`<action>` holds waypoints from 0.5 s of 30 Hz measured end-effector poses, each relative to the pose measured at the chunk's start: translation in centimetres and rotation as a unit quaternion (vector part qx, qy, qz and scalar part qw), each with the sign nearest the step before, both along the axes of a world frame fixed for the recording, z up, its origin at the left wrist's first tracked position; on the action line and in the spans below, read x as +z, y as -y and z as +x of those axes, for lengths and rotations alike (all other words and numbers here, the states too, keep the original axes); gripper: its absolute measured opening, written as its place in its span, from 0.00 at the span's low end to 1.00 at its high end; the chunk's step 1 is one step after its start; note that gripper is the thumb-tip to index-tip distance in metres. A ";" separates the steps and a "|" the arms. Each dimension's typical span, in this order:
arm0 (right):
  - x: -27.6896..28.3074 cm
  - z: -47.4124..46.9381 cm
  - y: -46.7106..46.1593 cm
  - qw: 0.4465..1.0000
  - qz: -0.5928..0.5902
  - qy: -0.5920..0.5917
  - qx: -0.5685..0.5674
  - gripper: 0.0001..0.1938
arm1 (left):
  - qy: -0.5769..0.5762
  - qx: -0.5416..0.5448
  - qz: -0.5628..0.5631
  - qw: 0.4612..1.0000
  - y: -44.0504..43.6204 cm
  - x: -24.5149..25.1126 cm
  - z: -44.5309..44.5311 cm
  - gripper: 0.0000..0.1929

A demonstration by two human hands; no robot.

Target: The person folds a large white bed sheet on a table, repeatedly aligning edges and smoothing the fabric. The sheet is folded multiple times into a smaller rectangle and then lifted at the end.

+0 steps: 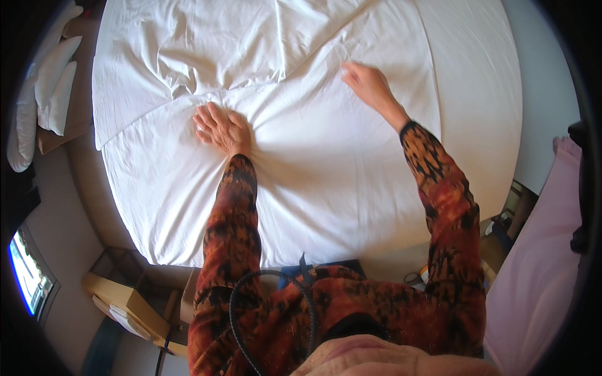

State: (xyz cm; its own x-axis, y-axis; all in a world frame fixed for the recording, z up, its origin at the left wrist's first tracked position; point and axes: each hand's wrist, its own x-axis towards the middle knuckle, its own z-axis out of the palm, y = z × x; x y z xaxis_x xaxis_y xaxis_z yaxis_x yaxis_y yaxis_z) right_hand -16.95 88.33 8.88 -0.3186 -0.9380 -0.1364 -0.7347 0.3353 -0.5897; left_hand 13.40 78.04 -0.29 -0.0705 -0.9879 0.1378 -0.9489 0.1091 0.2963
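Observation:
A white bed sheet covers the bed in front of me, with creases running out from under my left hand. That hand presses flat on the cloth, its fingers spread and nothing in its grasp. Just beyond it, a doubled layer of white fabric lies bunched in folds across the far part of the bed. Farther to the right, my right hand is over the sheet with its fingers curled. Its fingertips are blurred, so whether they pinch the cloth is unclear.
White pillows are stacked at the far left on a brown surface. A wooden cabinet stands at lower left, near a lit window. Pink cloth hangs at the right. A dark looped cord dangles before my chest.

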 end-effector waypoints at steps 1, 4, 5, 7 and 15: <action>-0.1 -0.1 3.4 1.000 -0.028 -0.007 -0.001 0.14 | -0.003 -0.005 -0.012 1.000 0.0 -0.1 0.0 0.31; -0.9 0.3 11.9 0.985 -0.157 -0.048 -0.059 0.12 | 0.008 -0.003 -0.027 1.000 0.0 -0.3 -0.1 0.30; -1.2 0.4 14.2 0.972 -0.206 -0.086 -0.079 0.11 | 0.012 -0.003 -0.027 1.000 0.0 -0.4 -0.1 0.30; -1.6 -0.5 18.1 0.987 -0.130 -0.023 -0.088 0.27 | 0.019 0.000 -0.021 1.000 0.1 -0.4 -0.1 0.30; -4.2 0.2 26.9 0.962 -0.090 -0.110 -0.235 0.44 | 0.017 -0.019 -0.037 0.999 0.2 -0.6 -0.1 0.32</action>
